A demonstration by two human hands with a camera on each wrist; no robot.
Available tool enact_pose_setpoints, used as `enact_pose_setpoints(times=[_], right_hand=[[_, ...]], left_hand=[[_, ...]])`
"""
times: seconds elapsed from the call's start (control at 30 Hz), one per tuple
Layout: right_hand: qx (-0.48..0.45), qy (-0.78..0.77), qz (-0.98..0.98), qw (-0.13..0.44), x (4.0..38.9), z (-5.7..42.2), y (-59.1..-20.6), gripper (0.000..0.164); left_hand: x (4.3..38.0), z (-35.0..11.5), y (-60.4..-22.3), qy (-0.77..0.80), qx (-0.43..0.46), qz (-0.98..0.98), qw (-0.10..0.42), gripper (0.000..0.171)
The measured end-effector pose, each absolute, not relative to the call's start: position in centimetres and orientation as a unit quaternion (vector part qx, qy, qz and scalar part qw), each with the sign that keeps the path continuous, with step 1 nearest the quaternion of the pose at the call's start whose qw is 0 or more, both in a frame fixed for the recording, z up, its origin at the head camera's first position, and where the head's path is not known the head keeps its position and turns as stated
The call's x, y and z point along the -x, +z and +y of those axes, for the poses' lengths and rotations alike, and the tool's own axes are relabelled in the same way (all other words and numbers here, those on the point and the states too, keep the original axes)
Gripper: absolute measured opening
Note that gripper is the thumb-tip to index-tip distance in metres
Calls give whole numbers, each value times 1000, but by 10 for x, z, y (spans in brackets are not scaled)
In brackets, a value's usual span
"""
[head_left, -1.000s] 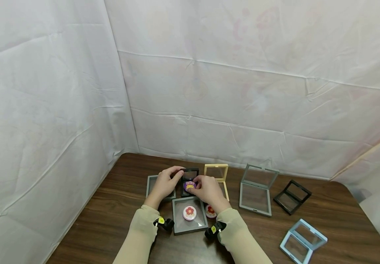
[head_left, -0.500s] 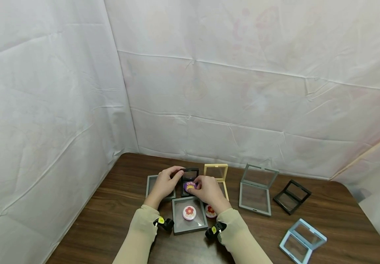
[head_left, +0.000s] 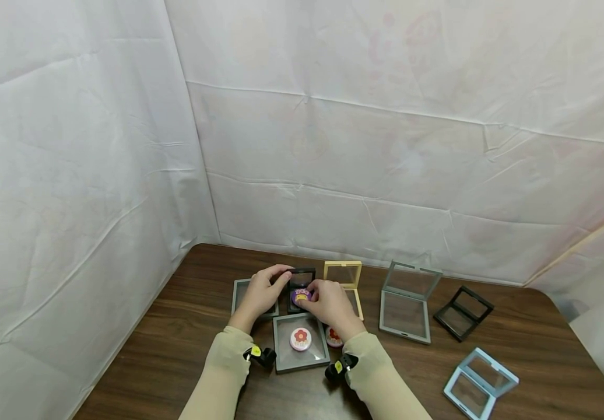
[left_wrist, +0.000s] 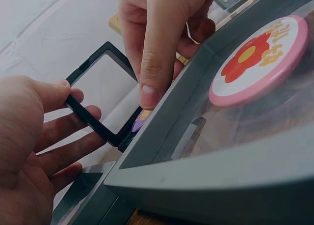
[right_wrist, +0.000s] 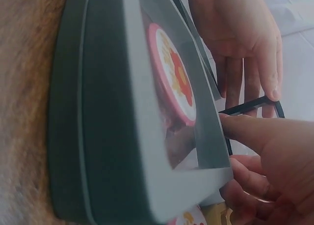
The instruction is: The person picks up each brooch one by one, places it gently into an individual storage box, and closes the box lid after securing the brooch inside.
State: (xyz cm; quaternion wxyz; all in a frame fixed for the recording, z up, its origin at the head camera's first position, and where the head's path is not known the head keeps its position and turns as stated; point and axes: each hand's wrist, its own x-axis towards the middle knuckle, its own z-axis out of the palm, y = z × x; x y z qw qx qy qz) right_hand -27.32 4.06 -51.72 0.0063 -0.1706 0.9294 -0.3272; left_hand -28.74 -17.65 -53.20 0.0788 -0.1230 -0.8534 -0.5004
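Note:
An opened black display frame (left_wrist: 91, 121) has its lid standing up at the back of the table. My left hand (head_left: 263, 291) pinches the side of that lid between thumb and fingers. In its base lies a round purple button badge (head_left: 299, 297) with a yellow figure. My right hand (head_left: 330, 301) holds this badge by its right edge, thumb on top; the rest of those fingertips is hidden. Just in front, a closed grey display frame (head_left: 284, 328) contains a pink-rimmed badge (head_left: 300, 339) with a red flower.
Another grey frame (head_left: 238, 294) lies partly under my left forearm. A yellow opened frame (head_left: 358, 274) and a second flower badge (head_left: 334, 336) are beside my right hand. Farther right stand opened grey (head_left: 404, 336), black (head_left: 450, 330) and light blue (head_left: 459, 398) frames.

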Motion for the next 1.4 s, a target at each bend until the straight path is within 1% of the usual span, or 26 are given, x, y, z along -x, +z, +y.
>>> enact_pose_setpoints(times=[0.1,0.17,0.37,0.47,0.6,0.83,1.1,1.4], right_hand=[[161,-346,924,9,274,44,-516,46],[154,-360,920,3,274,47,-514,44],[159,-375,912,-54,273,56,-503,25],[153,-378,911,-67,273,59,-500,23],[147,-388,908,-66,273,62,-499,25],[167,-398,900,-62,273,65,-501,34],[180,-399,897,-66,271,66,-506,18],[185,-414,890,-40,265,70,-513,20]], left_hand=[[287,-177,-531,-501,125,-853,79,24],[287,-177,-531,-500,126,-853,78,24],[288,-179,-530,-496,132,-855,73,25],[288,-180,-531,-495,135,-856,66,25],[287,-183,-531,-492,147,-856,61,25],[288,-185,-533,-498,170,-849,45,24],[284,-189,-529,-494,198,-847,23,24],[281,-190,-529,-472,215,-855,11,35]])
